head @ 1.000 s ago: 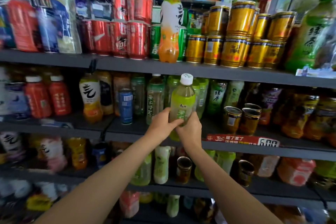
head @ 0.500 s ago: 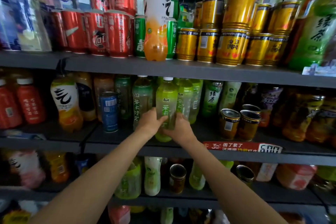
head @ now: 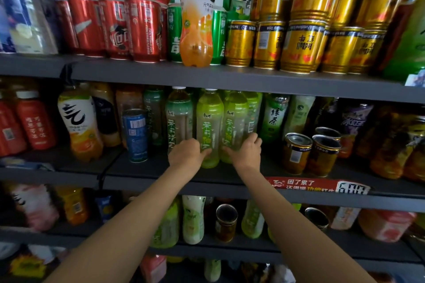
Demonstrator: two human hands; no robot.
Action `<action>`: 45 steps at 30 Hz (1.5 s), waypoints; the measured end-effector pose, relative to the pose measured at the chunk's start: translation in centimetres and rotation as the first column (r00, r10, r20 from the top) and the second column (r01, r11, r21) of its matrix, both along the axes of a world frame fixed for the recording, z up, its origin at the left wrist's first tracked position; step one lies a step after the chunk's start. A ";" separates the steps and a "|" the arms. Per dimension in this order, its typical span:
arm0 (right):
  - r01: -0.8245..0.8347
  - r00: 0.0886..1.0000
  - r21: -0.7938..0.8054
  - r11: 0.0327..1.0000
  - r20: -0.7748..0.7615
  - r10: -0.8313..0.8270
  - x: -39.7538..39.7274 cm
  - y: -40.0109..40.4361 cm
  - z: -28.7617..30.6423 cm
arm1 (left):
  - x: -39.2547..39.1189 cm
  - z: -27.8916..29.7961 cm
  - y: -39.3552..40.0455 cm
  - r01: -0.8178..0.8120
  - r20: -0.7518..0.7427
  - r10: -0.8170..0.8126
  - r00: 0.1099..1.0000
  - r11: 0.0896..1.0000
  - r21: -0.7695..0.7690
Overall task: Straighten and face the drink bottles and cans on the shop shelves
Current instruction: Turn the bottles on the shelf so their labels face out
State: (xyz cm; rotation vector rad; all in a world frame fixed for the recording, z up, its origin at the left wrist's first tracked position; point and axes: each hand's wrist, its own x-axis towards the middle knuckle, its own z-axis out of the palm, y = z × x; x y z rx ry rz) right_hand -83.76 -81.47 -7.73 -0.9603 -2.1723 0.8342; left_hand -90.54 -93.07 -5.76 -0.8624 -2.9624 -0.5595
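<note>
The green tea bottle (head: 209, 128) we held aloft a second ago now stands on the middle shelf (head: 230, 187), left of the blue can's far neighbours, left hand (head: 187, 153) and right hand (head: 247, 153) each with a curled grip on adjacent bottles; facing nearly done.

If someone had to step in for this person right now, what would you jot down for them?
Left hand grips the base of a light green tea bottle, standing upright on the middle shelf with its label facing out.
Right hand grips the matching bottle beside it.
Done: both bottles stand in their row.
Left: the blue can shows its barcode and needs turning; the rest of the shelves need checking.
</note>
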 end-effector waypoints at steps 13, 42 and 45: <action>-0.219 0.969 -0.130 0.967 0.087 0.231 0.6 2.5 1.6 | -0.8 -0.6 1.8 -0.043 -0.120 0.042 0.992 0.999 -0.007; -0.098 0.957 0.508 0.856 -0.188 0.222 10.8 6.8 2.7 | 8.8 0.3 9.0 0.674 -0.225 -0.643 0.732 0.638 0.372; -0.125 0.877 0.640 0.758 -0.286 0.386 12.1 4.0 5.5 | 9.5 1.3 6.8 0.702 -0.477 -0.523 0.707 0.437 0.562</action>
